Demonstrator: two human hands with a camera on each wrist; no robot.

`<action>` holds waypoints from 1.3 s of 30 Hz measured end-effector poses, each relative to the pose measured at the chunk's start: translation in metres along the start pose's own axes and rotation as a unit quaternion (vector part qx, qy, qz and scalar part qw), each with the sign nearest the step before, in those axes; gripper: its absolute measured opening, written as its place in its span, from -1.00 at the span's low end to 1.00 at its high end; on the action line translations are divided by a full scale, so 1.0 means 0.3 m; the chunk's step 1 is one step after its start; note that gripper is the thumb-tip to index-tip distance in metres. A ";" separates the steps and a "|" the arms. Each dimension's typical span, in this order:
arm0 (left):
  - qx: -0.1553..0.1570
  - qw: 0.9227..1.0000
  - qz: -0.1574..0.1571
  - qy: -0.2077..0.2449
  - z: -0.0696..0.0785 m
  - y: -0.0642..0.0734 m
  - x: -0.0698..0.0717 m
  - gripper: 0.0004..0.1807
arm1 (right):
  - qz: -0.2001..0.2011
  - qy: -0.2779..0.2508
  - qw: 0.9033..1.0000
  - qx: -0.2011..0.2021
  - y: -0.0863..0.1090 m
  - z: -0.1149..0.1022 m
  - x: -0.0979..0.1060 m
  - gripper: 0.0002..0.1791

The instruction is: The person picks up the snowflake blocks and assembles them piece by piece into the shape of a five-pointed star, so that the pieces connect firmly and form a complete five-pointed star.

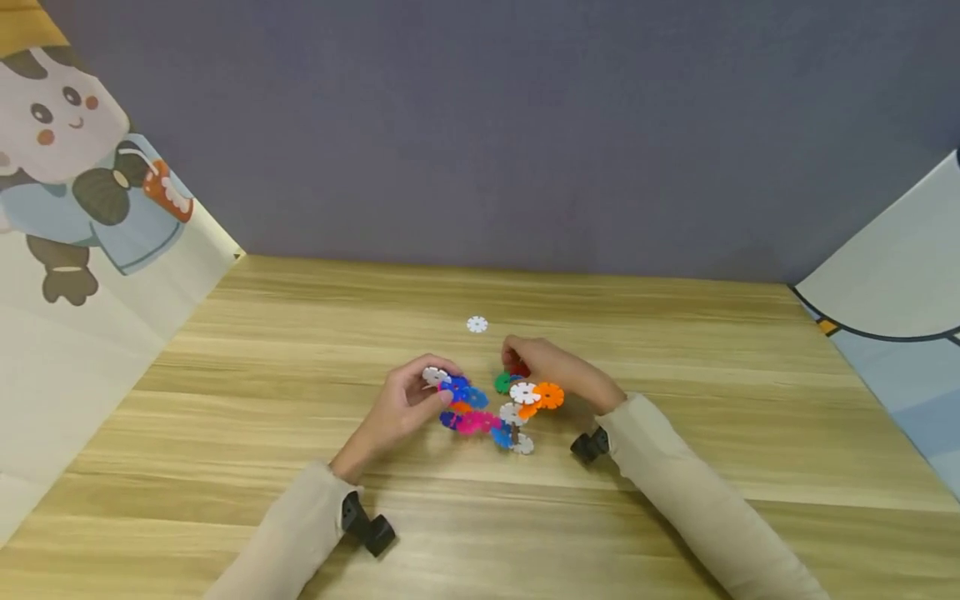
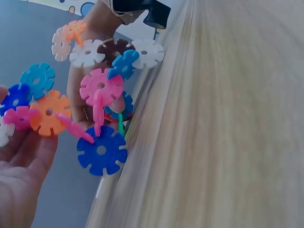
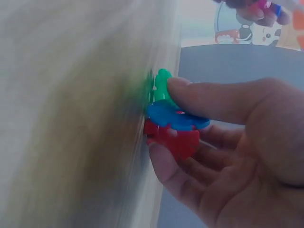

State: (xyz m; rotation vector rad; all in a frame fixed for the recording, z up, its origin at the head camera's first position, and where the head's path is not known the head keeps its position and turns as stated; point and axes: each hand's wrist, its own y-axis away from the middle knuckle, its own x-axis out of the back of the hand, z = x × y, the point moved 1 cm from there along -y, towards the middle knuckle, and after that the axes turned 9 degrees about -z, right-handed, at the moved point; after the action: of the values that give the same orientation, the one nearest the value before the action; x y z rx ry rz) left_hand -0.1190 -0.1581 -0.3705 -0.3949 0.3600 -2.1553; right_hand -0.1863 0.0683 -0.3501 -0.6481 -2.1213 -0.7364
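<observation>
My left hand [image 1: 401, 410] pinches one end of a curved chain of interlocking plastic snowflake discs [image 1: 480, 422], in blue, pink, orange, white and brown. In the left wrist view, an orange disc [image 2: 50, 113] sits just above the fingertips, and a dark blue disc [image 2: 101, 150] hangs lower in the chain. My right hand [image 1: 562, 368] grips a small joined piece close to the table: a red disc [image 3: 175, 142], a blue disc [image 3: 171, 116] and a green disc [image 3: 162, 85]. From the head view, the chain's white and orange end [image 1: 550, 396] overlaps the right wrist.
A single white disc [image 1: 477, 324] lies flat on the wooden table [image 1: 337, 317], beyond both hands. Behind the table rises a grey panel [image 1: 495, 150], with a cartoon-printed panel [image 1: 112, 208] at the left. Each wrist wears a black camera [image 1: 367, 525].
</observation>
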 end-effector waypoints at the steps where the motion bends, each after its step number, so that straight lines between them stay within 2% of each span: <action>1: 0.003 1.000 0.002 0.002 -0.002 -0.003 -0.002 -0.74 | -0.004 0.008 1.000 -0.011 0.001 -0.002 0.000 -0.77; 4: 0.021 1.000 0.006 0.004 -0.001 -0.013 -0.007 -0.72 | -0.013 0.040 0.999 -0.033 0.010 -0.002 0.002 -0.70; 7: 0.026 1.000 0.005 0.012 -0.002 -0.022 -0.014 -0.71 | 0.005 0.039 0.998 -0.042 0.034 0.003 0.010 -0.78; 10: 0.018 1.000 0.002 0.015 -0.004 -0.028 -0.020 -0.71 | 0.043 -0.011 0.998 -0.039 0.069 0.014 0.019 -0.83; 16: 0.025 1.000 0.003 0.012 -0.011 -0.028 -0.036 -0.72 | 0.098 -0.070 0.992 -0.032 0.130 0.031 0.031 -0.69; 19: 0.037 0.999 0.003 0.014 -0.013 -0.028 -0.043 -0.71 | 0.142 -0.099 0.984 -0.046 0.162 0.032 0.047 -0.74; 24: 0.039 0.999 0.007 0.023 -0.013 -0.027 -0.055 -0.68 | 0.225 -0.136 0.963 -0.055 0.223 0.010 0.066 -0.81; 27: 0.034 0.999 0.012 0.024 -0.012 -0.032 -0.059 -0.65 | 0.258 -0.154 0.953 -0.040 0.248 -0.016 0.069 -0.79; 31: 0.027 0.999 0.020 0.010 -0.015 -0.037 -0.063 -0.64 | 0.266 -0.199 0.943 0.003 0.258 -0.069 0.050 -0.70; 34: 0.023 0.999 0.025 -0.005 -0.021 -0.041 -0.065 -0.61 | 0.259 -0.205 0.943 0.031 0.252 -0.104 0.032 -0.64; 39: 0.017 0.999 0.029 -0.009 -0.028 -0.049 -0.067 -0.49 | 0.270 -0.145 0.951 0.032 0.239 -0.117 0.014 -0.64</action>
State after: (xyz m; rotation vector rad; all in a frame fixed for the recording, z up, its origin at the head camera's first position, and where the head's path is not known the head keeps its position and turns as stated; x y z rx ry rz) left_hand -0.1219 -0.1322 -0.3752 -0.3799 0.3192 -2.0965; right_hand -0.1240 0.0954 -0.3080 -1.2967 -2.0641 -0.2772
